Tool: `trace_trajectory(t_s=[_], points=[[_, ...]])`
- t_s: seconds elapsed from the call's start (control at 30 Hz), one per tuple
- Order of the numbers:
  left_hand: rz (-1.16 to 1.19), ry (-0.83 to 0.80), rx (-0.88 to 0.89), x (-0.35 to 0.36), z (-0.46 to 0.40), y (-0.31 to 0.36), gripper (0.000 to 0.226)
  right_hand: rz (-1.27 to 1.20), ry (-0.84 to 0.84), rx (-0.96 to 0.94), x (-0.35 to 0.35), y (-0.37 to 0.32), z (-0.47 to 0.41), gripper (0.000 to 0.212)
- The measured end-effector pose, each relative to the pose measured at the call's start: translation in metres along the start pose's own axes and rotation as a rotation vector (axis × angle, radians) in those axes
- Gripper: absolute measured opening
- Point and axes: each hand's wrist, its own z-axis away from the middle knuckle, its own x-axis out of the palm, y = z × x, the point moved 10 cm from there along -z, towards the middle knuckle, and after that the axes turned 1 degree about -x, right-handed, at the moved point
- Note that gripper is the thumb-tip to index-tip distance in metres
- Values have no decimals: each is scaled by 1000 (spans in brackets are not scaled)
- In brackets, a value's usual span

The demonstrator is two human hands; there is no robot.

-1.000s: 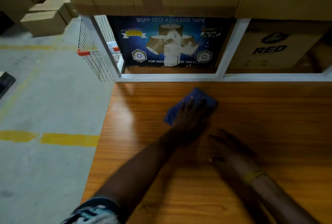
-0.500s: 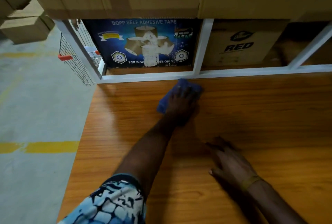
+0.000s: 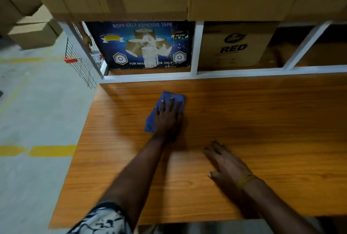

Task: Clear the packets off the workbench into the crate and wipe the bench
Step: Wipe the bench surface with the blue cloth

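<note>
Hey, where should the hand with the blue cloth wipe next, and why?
Probably sweep right along the back edge. The left hand presses the blue cloth flat near the bench's far left corner, the right hand rests flat nearer, and bare wood stretches rightward.

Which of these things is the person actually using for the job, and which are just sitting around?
In use: blue cloth, pressed under the left hand; workbench; right hand flat on it.

Just there: tape box, RED carton, wire basket.

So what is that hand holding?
Nothing is gripped. The left hand presses flat on the middle of the crumpled blue cloth; the right hand rests flat on the orange wooden bench.
</note>
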Motion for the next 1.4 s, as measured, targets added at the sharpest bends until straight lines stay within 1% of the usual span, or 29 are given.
trace_trajectory(t_s=[0.03,0.07,0.13,0.17,0.2,0.27,0.3,0.4,0.47,0.53,0.57,0.6,0.7,0.77,0.83,0.9,0.97,1.03,1.07,1.1,1.13,1.17,1.3,1.33,1.4], points=[[1,-14,4,4,2,17,56,3,-10,-3,0,1,0,86],[-20,-38,71,10,11,36,55,3,-21,-4,1,2,-1,86],[-59,-120,287,30,51,73,55,-5,-39,-6,4,6,-1,88],[-60,-140,377,35,77,80,56,-11,-41,-11,6,8,0,89],[-52,-138,423,36,100,75,56,-15,-37,-17,8,10,0,89],[-52,-113,405,31,131,43,55,-21,-27,-25,10,12,3,88],[-67,-89,346,25,136,21,56,-24,-26,-24,11,12,4,87],[-51,-29,56,9,120,-21,63,-32,-25,-24,8,12,4,86],[-17,35,-112,5,113,-17,62,-29,-19,-26,7,12,5,86],[9,48,-204,12,111,1,57,-12,-15,-28,7,11,6,86],[19,29,-195,20,114,15,57,1,-15,-30,7,11,7,85],[20,0,-141,28,121,33,58,13,-16,-34,6,10,9,85],[-42,-84,110,49,166,76,59,49,-4,-59,5,8,14,84],[-65,-107,212,53,206,70,57,81,-19,-47,9,12,25,83],[-70,-77,240,45,236,40,55,114,-26,-26,15,18,41,81],[-69,-32,145,32,242,3,55,124,-3,2,18,28,59,77],[-49,11,-50,20,231,-20,58,127,27,44,18,41,74,73],[-19,52,-274,16,219,-20,58,135,60,91,18,56,86,71],[-2,69,-360,17,214,-12,58,137,67,117,19,64,92,70],[12,73,-405,20,209,1,58,138,67,142,20,71,97,71],[22,65,-398,24,204,22,58,135,68,162,21,78,101,72],[26,47,-344,31,200,48,57,125,71,173,23,83,105,73],[0,-68,-9,66,212,151,55,44,100,141,28,94,116,72],[-29,-93,56,73,221,164,55,31,106,125,29,96,117,72],[-92,-123,144,83,238,167,56,15,113,96,30,99,119,71]])
